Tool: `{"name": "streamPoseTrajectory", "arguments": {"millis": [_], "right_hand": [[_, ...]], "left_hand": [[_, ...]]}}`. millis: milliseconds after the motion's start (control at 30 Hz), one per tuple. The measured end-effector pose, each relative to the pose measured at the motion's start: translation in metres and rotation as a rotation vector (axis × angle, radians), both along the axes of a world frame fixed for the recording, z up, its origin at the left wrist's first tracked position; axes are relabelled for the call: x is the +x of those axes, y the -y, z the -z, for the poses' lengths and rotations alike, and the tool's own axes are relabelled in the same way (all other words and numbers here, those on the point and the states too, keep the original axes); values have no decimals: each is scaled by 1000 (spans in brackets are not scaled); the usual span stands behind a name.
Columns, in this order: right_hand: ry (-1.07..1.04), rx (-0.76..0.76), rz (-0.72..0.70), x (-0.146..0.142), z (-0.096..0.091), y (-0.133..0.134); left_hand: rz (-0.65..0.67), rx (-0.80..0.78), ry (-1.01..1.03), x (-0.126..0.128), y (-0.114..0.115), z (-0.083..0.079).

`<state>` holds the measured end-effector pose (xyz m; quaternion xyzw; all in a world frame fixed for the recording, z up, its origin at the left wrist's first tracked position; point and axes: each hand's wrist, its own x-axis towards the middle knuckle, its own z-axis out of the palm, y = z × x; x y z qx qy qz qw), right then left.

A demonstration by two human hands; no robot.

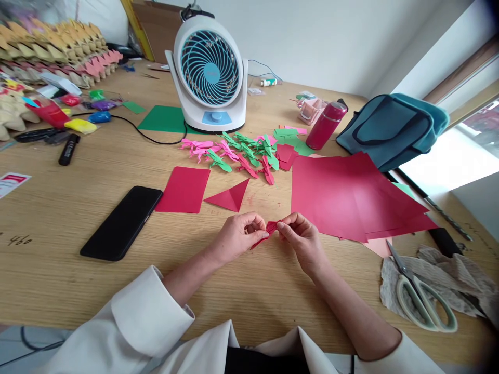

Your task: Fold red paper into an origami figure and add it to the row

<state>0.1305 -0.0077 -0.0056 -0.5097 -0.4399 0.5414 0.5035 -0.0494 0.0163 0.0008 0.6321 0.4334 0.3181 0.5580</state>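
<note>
Between my hands is a small folded piece of red paper (272, 227), held above the wooden table. My left hand (238, 234) pinches its left side between thumb and fingers. On the other side, my right hand (302, 240) grips the right end with thumb and forefinger. Just beyond my hands lies a red paper triangle (233, 196) with a crease. A stack of red paper rectangles (185, 189) sits to its left. Farther back is a pile of folded paper figures (237, 149) in pink, green and red.
A black phone (122, 223) lies at the left, a fan (210, 72) stands at the back. Large red sheets (339, 192) spread at the right, near a red bottle (326, 125) and a teal bag (393, 127). Scissors (417, 288) rest on a cloth (448, 270) at the near right.
</note>
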Motion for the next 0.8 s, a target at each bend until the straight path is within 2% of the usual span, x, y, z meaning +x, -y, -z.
{"name": "streamPoseTrajectory", "arguments": {"millis": [233, 333, 400, 467, 633, 800], "right_hand": [[101, 15, -23, 4, -3, 2], [231, 26, -126, 12, -6, 2], [387, 29, -248, 20, -9, 2], [542, 42, -300, 26, -11, 3], [733, 78, -391, 30, -13, 5], [836, 120, -404, 28, -13, 5]], "left_hand": [[-47, 70, -92, 0, -1, 0], [-18, 60, -139, -1, 0, 1], [33, 52, -165, -1, 1, 1], [95, 75, -196, -1, 2, 1], [227, 269, -314, -3, 3, 0], [274, 477, -422, -4, 5, 4]]}}
